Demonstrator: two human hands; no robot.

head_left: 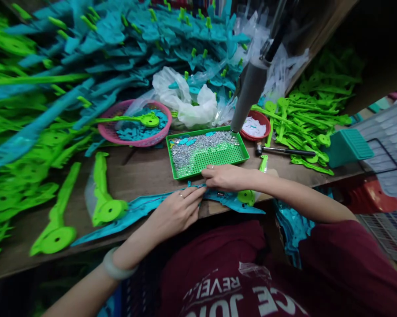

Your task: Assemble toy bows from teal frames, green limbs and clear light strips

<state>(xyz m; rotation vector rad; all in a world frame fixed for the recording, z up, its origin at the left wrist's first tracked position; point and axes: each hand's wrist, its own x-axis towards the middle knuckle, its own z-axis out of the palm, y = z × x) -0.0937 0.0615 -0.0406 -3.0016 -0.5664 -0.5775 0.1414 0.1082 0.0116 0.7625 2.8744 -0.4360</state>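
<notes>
A long blue plastic part (142, 203) lies along the table's front edge, its hollow inner side facing up. My left hand (180, 207) rests over its middle, with the fingers together and pressing on it. At the part's upper edge, my right hand (226, 177) has its fingers bent and closed; what its fingertips pinch is hidden. Just behind stands a green perforated tray (214, 156) with small silvery metal pieces and a few blue bits. A green plastic piece (246, 197) with a round end sits at the blue part's right end.
Blue parts (125, 44) and green parts (6, 189) are heaped at the back and left. A pink basket (152, 140), a red basket (267, 125), a hammer (287, 151) and a teal bin (343, 147) stand around. A grey cylindrical tool (249, 92) hangs above the tray.
</notes>
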